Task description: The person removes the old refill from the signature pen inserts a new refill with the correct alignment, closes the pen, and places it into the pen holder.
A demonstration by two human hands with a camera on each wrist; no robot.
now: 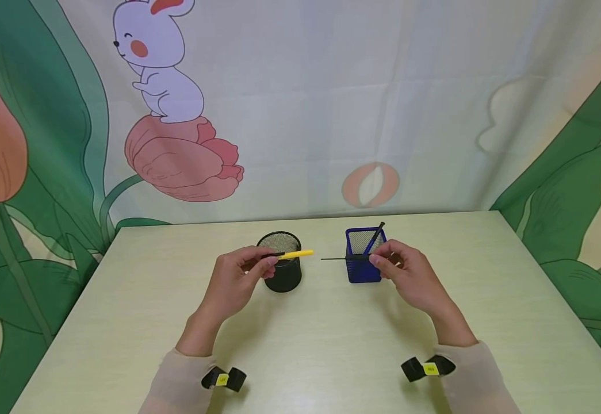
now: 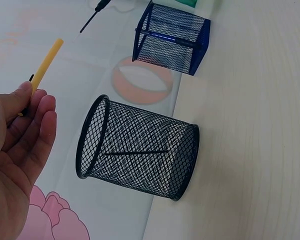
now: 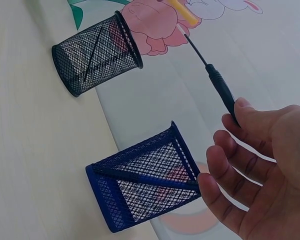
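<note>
My left hand point(image 1: 239, 277) pinches a slim yellow-and-black pen-shaped tool point(image 1: 298, 253) between thumb and fingers. Its yellow end points right, and the fingers cover part of the black portion. In my right hand point(image 1: 406, 273) is a thin black screwdriver point(image 3: 221, 87), held by its ribbed handle. The slender shaft points left, towards the yellow tool, with a gap between them. Behind the left hand stands a round black mesh pen cup point(image 2: 140, 150). A square blue mesh pen holder point(image 3: 145, 180), partly covered by the right hand in the head view, has a dark pen point(image 1: 381, 226) leaning in it.
Both holders stand upright on a pale wooden table point(image 1: 321, 345), towards its back edge. Behind it hangs a curtain point(image 1: 300, 115) printed with a rabbit and flowers. Black camera straps point(image 1: 224, 379) sit at the wrists.
</note>
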